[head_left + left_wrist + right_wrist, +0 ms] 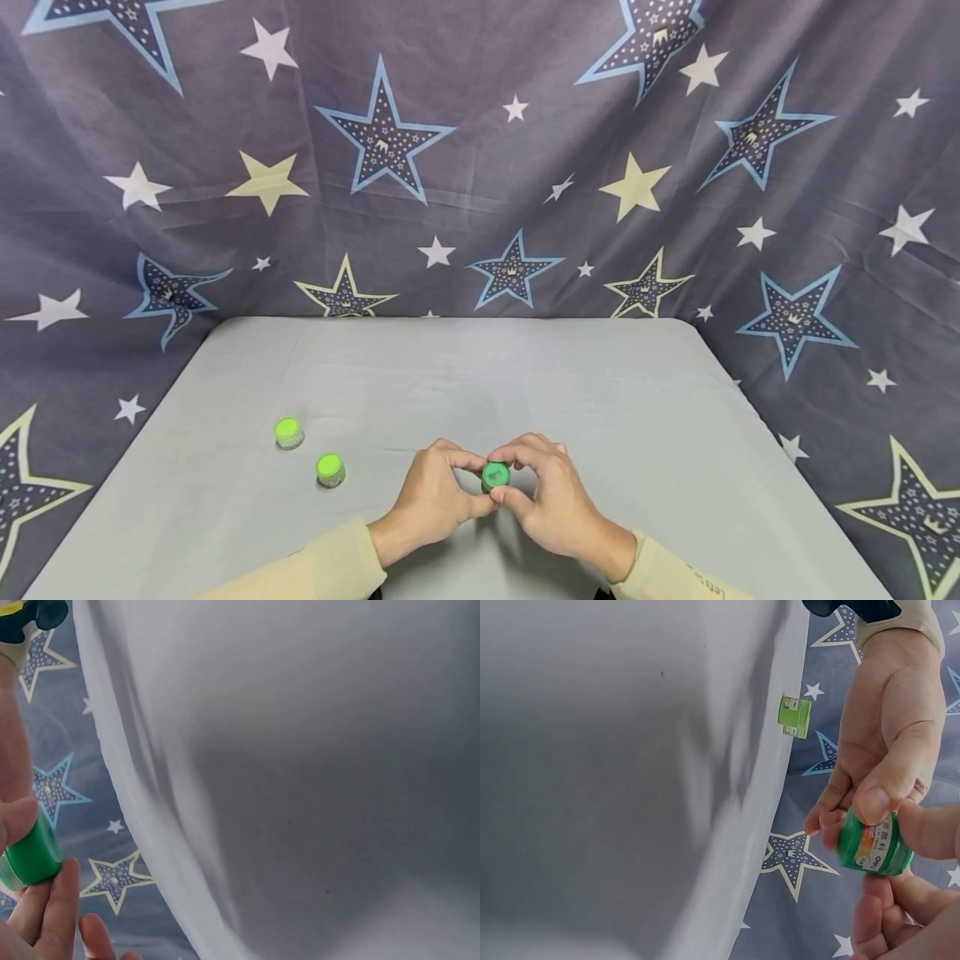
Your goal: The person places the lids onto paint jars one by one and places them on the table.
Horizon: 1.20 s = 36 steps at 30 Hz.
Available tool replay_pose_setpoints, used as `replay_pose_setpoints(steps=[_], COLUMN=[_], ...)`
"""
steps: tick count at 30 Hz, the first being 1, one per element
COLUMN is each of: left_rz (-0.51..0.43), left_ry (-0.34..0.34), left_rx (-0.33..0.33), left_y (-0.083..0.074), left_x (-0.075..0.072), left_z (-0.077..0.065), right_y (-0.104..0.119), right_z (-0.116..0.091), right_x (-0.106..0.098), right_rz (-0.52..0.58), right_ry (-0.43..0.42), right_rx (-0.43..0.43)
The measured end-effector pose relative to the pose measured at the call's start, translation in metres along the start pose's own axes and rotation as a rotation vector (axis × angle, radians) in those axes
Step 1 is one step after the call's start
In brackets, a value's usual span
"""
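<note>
A small round jar with a dark green lid (496, 476) is held between both hands above the front middle of the table. On its left side, the thumb and forefinger of my left hand (431, 492) pinch it. My right hand (553, 498) grips it from the right, its thumb and forefinger round the lid. The right wrist view shows a printed label on the side of the green jar (876, 844). In the left wrist view the green jar (34, 855) shows at the lower left, partly covered by a thumb.
Two small jars with light green lids stand on the left of the grey-covered table (622, 400): one farther back (288, 432), the other nearer jar (330, 470) closer to the left hand. A dark star-patterned cloth (465, 192) hangs behind and along the sides.
</note>
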State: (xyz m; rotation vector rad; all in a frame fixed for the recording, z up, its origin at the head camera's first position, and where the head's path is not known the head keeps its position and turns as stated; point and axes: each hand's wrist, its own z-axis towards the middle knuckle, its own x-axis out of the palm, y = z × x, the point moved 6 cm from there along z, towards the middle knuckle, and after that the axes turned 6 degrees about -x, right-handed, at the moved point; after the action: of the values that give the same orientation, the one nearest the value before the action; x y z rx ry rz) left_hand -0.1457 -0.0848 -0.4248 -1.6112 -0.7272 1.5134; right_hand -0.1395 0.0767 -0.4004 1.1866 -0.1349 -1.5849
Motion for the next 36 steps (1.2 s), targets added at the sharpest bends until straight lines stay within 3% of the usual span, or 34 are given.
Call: replay_pose_setpoints(steps=[29, 36], left_rz=[0.039, 0.033], left_ry=[-0.049, -0.053], left_rx=[-0.011, -0.040], left_y=[-0.0003, 0.0018], left_x=[-0.0009, -0.0026], left_z=[0.0005, 0.0016], right_y=[0.0035, 0.0030], right_z=[-0.0019, -0.0010], right_x=[0.0012, 0.0005], right_rz=[-0.024, -0.011], right_ry=[-0.078, -0.094], right_rx=[0.017, 0.051])
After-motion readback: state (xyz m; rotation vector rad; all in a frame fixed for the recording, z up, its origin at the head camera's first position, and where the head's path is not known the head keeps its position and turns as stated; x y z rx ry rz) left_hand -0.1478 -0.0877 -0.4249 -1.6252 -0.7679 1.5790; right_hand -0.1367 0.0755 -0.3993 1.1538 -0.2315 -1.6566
